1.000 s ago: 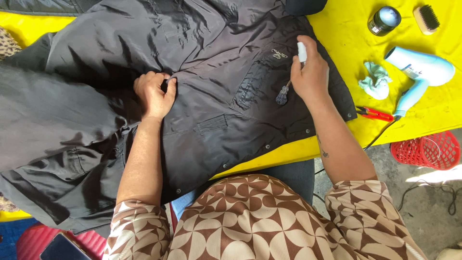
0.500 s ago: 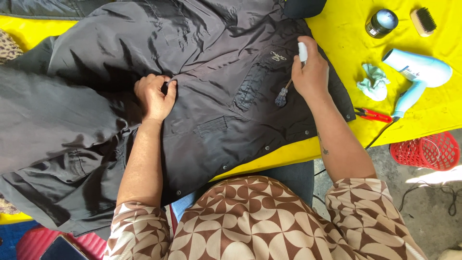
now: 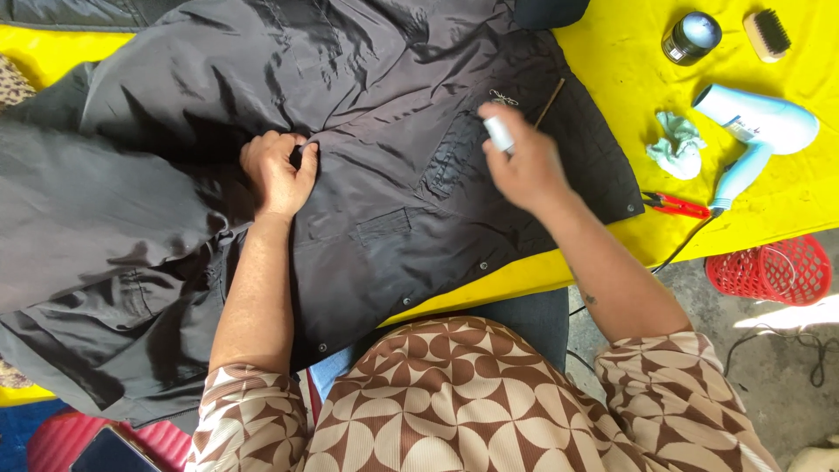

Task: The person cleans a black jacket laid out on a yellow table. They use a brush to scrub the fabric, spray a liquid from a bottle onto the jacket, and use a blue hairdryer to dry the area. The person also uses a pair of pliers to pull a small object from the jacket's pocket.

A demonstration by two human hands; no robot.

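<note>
A dark grey jacket (image 3: 367, 105) lies spread over a yellow table (image 3: 629, 79). My left hand (image 3: 278, 170) rests on the jacket's middle, fingers curled and pinching a fold of the fabric. My right hand (image 3: 524, 162) hovers over the jacket's chest pocket, blurred by motion, and holds a small white tube-like object (image 3: 499, 133) that sticks up between its fingers. A thin stick-like tool (image 3: 551, 102) lies on the jacket just beyond that hand.
On the yellow table to the right lie a light blue hair dryer (image 3: 756, 122), a crumpled pale cloth (image 3: 675, 146), red-handled pliers (image 3: 675, 205), a round tin (image 3: 692, 37) and a small brush (image 3: 766, 33). A red basket (image 3: 769, 271) sits on the floor.
My right hand has moved left and slightly toward me across the jacket, still holding the white object. My left hand stays on the fabric fold.
</note>
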